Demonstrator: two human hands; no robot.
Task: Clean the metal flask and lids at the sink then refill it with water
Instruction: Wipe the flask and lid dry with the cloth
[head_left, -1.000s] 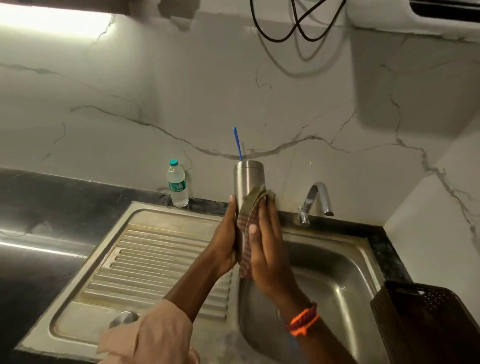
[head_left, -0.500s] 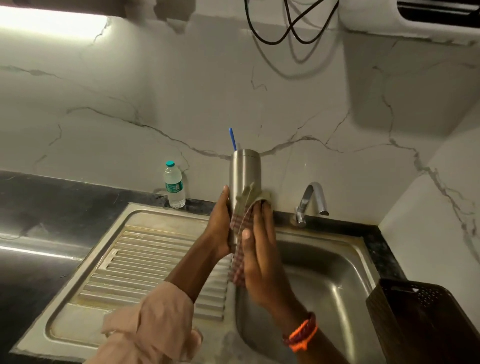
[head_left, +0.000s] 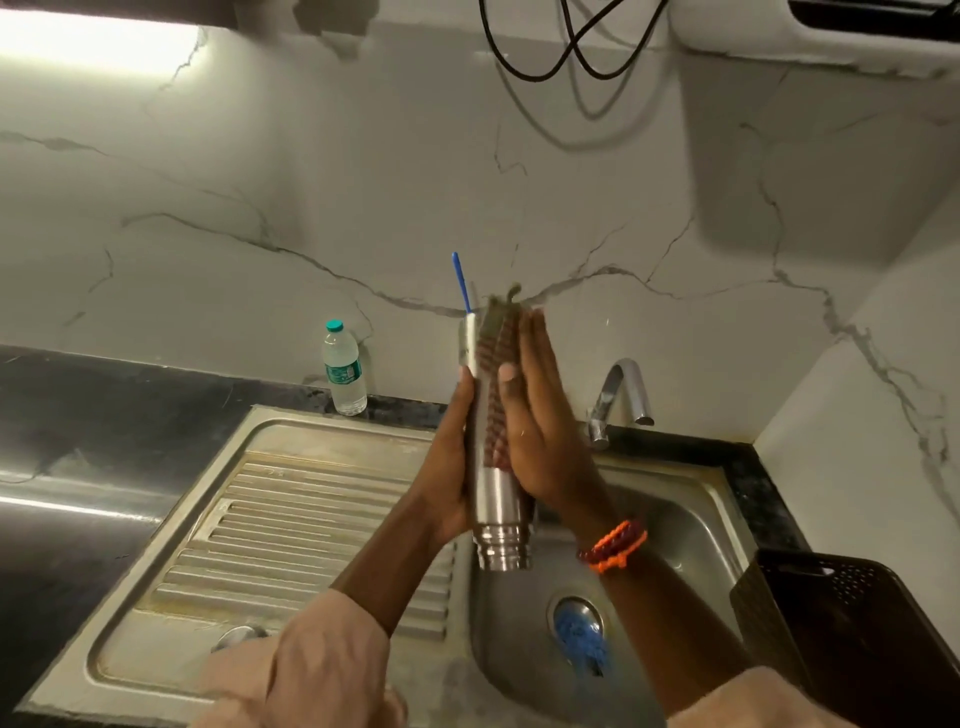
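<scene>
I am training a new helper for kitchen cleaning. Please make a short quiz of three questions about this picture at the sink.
1. True or false: the flask is held with its threaded mouth pointing down over the sink.
2. Which of the hands presses the checked cloth against the flask? A) left hand B) right hand
3. Fill in: the plastic water bottle stands on the counter to the ____ of the tap.

Key: 1 true; 2 B; 3 left.
</scene>
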